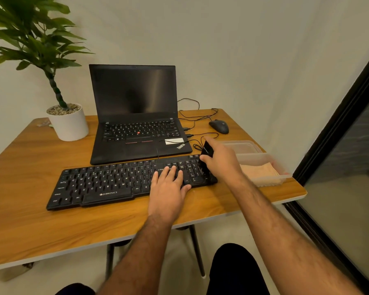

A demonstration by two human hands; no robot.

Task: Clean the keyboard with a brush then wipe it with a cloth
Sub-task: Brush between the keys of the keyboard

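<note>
Both bare forearms reached forward from six o'clock toward twelve. The left hand [168, 188] lay flat, palm down, fingers straight and slightly spread, pressing on the black plastic full-size keyboard [107, 184]. The right hand [221, 160], at two o'clock of the left, curled its fingers and thumb round the black-handled, black-bristled brush [207, 158], wrist raised and bent downward.

A wooden table [30, 167] with a pale edge carries everything. A white plant pot [69, 124] stands at its far left corner. A laptop [136, 124] sits open at the far edge, a keyboard [98, 186] just in front of it. A mouse [218, 126] lies near the far right corner, its cable [192, 116] looping beside the laptop. Two clear tubs [262, 165] sit at the right edge.
</note>
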